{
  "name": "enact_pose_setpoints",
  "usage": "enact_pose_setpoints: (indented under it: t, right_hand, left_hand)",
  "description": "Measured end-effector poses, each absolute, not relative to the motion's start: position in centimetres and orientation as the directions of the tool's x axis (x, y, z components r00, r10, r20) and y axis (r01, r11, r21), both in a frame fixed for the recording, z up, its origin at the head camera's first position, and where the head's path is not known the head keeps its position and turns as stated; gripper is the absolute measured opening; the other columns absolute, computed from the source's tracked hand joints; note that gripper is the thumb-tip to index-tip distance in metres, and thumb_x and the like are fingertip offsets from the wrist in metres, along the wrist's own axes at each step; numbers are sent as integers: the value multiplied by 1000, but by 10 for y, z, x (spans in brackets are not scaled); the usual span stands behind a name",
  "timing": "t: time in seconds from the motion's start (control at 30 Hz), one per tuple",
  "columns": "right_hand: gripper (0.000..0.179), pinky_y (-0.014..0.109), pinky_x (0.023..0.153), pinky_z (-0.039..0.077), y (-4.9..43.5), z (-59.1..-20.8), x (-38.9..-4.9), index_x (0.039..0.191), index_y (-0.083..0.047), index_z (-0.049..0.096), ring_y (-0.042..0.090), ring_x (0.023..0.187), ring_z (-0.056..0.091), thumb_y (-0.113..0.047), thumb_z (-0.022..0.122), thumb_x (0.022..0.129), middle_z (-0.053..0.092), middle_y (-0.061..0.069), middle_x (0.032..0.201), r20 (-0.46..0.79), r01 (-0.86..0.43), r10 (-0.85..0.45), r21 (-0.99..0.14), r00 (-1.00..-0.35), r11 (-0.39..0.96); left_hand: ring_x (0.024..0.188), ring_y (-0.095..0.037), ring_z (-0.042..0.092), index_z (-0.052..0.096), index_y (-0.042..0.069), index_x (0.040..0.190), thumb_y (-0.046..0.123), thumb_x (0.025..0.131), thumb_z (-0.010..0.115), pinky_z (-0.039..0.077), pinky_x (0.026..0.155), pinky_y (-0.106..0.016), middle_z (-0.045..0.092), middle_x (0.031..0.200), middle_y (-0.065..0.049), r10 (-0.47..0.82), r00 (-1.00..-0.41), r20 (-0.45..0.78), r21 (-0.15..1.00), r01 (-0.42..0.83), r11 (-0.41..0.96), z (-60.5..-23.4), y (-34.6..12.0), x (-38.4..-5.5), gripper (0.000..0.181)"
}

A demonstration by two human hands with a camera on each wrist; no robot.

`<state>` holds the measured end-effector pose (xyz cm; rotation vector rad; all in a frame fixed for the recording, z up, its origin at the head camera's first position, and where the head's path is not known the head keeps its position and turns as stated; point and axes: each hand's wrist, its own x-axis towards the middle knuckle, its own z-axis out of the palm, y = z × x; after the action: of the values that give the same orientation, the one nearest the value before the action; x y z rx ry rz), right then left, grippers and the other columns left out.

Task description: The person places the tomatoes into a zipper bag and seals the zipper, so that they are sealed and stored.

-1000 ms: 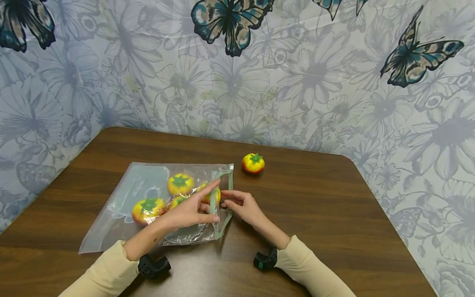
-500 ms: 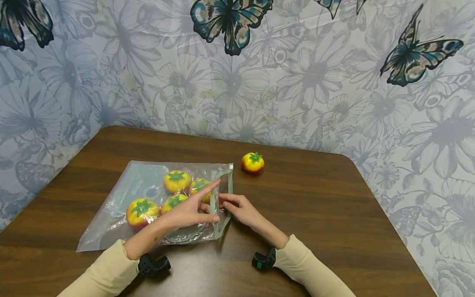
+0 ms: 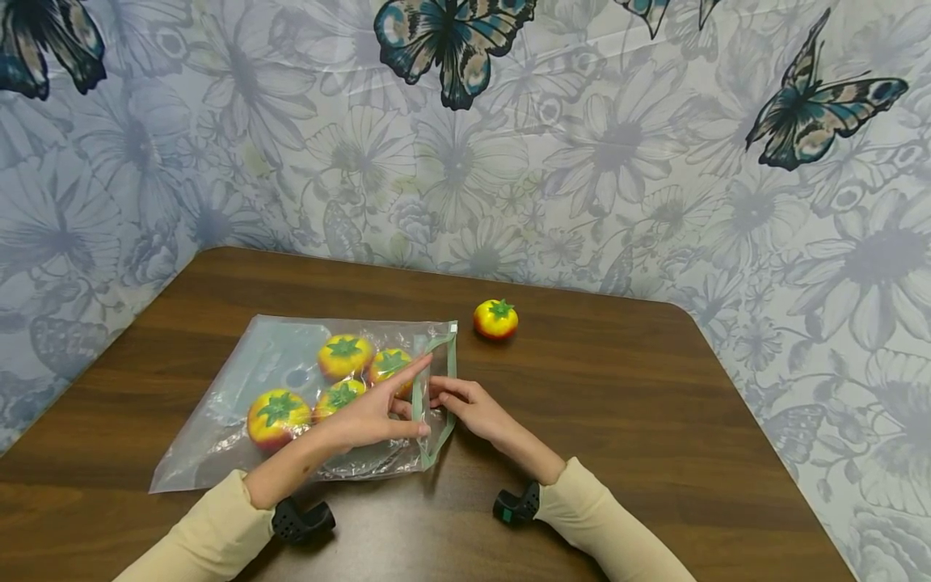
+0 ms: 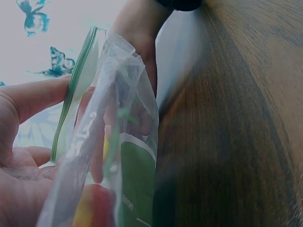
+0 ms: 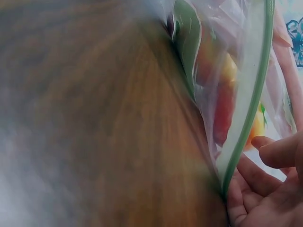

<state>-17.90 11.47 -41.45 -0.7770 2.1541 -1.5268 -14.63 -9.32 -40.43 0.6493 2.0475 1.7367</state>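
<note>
Containing four yellow-and-red fruits (image 3: 278, 416) with green leafy caps inside a clear plastic bag (image 3: 211, 449), laid flat on the worktop (image 3: 618, 420) with the mouth facing right. Gathered three close together toward the mouth, with one farther left and near. Rimmed at the mouth by a green zip strip (image 5: 266, 56) and printed with a green label (image 4: 137, 175), only partly legible.

Compared with a second ago, shifted leftward inside the bag, farther from the mouth; hardly changed since half a second ago. Left unmoved outside, in the case of the fifth fruit (image 3: 496, 320), resting on the worktop far and right of the mouth.

Spread at the mouth with the left hand (image 3: 374, 416), fingers and thumb apart, index finger stretched against the zip strip. Reaching into the opening from the right with the right hand (image 3: 473, 408), fingers loosely extended, thumb apart; impossible to tell whether touching a fruit. Placed, for the bagged fruits, left of the right hand and partly hidden by the left; for the fifth fruit, far of both.
</note>
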Motion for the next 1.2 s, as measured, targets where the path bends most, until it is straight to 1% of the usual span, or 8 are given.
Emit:
enact_pose_setpoints:
  t: [0.17,0.3,0.37,0.53,0.67,0.9,1.03,1.2]
  right_hand:
    - [36,40,95,40,121,-427,-190,134,6,46,31,105,57,-1,40,99,59,19,117,20,-197,-629,-957,-777,213]
    - [33,51,91,40,129,-408,-190,130,10,47,40,104,55,0,41,99,57,27,117,73,-211,-595,-963,-800,166]
    - [32,52,90,40,135,-404,-194,128,12,47,43,103,55,1,42,98,56,30,115,125,-240,-554,-961,-823,139]
    - [28,48,92,41,157,-406,-214,122,11,53,47,98,55,-1,49,97,58,31,109,239,-277,-333,-958,-912,73]
    - [27,49,92,39,171,-403,-228,119,11,55,46,99,54,0,52,95,58,30,109,259,-269,-121,-960,-958,72]
    - [31,47,90,40,181,-408,-246,124,5,52,35,104,49,-6,53,95,53,22,119,150,-140,60,-979,-987,145]
    - [36,44,90,41,181,-409,-253,128,4,49,27,104,47,-10,55,95,50,18,123,80,-67,90,-988,-993,138]
    - [44,42,96,38,178,-410,-262,134,3,43,29,114,44,-13,56,95,44,18,132,29,-21,73,-993,-997,120]
  left_hand:
    - [86,-24,57,15,25,151,12,84,72,49,67,-30,7,154,-3,564,-826,1,988,88,127,-406,-93,-147,89]
    - [83,-23,56,15,24,152,12,83,73,48,63,-29,8,154,-5,559,-829,1,987,90,133,-406,-92,-147,91]
    - [81,-23,55,15,23,152,11,82,73,47,61,-28,8,154,-5,555,-832,4,986,97,138,-406,-92,-146,91]
    - [78,-21,52,16,23,151,10,81,74,46,58,-26,9,154,-6,543,-840,10,981,112,156,-406,-91,-146,92]
    - [74,-19,49,16,23,151,10,81,74,44,56,-25,9,154,-6,545,-839,12,981,116,156,-407,-91,-146,92]
    - [73,-18,50,17,24,151,9,81,74,44,56,-25,8,154,-6,548,-836,7,985,100,139,-411,-92,-146,92]
    - [76,-20,52,17,25,151,9,81,74,46,59,-26,6,155,-6,550,-835,5,987,91,130,-411,-92,-146,91]
    - [77,-20,52,16,24,151,10,82,74,46,59,-27,6,155,-6,552,-834,7,986,98,136,-411,-92,-147,92]
